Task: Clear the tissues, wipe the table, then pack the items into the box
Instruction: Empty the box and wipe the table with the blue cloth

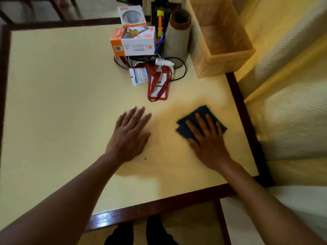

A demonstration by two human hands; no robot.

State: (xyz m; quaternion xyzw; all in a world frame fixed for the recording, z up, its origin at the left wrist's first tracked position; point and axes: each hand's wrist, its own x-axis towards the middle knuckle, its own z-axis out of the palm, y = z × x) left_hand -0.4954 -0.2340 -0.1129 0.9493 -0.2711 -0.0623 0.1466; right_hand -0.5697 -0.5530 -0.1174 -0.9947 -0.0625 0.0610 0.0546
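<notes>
My right hand [208,140] presses flat on a dark blue folded cloth [203,112] near the right side of the cream table [53,103]. My left hand [129,133] lies flat on the bare tabletop beside it, fingers spread, holding nothing. At the far side sits a cluster of items: an orange and white carton [134,41], a smaller white box [131,15] behind it, a grey cone spool [177,36], a red lanyard badge [158,84], a blue and white card [138,76] and a black cable [184,68]. An open wooden box [221,55] stands at the far right corner. No tissues show.
The table has a dark wooden rim [159,204]. A small brown crumb [145,158] lies near my left hand. Yellow mesh fabric [286,85] hangs to the right of the table. My feet [141,234] show below the near edge.
</notes>
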